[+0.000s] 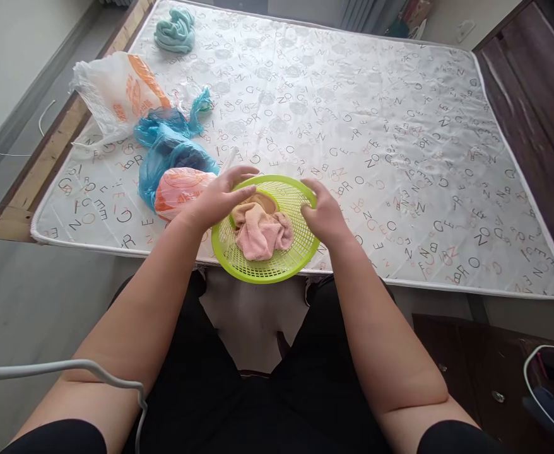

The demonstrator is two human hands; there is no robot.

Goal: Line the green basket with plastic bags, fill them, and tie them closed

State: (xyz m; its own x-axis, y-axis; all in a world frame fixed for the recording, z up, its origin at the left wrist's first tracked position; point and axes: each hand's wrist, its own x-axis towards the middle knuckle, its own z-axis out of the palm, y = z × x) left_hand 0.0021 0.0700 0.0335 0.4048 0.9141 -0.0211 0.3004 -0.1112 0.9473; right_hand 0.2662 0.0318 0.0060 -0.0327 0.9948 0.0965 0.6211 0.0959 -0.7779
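Observation:
A lime-green plastic mesh basket [265, 272] is tilted towards me at the near edge of the mattress. My left hand [223, 195] grips its left rim, thumb reaching over the inside and fingers along the outer edge. On the opposite side, my right hand [324, 211] holds the right rim, with its thumb inside. Crumpled in the basket lies a pink cloth [260, 234] with a yellowish part towards its upper left. A green curved edge shows beside the cloth; what it belongs to is partly hidden. Close to my left wrist rests an orange-and-white plastic bag [180, 188].
The mattress [400, 157] has a printed letter pattern. On its left lie a blue plastic bag [170, 148], a white bag with orange print [116, 91] and a bundled teal cloth [176, 31]. A grey cable [69, 366] crosses my left arm.

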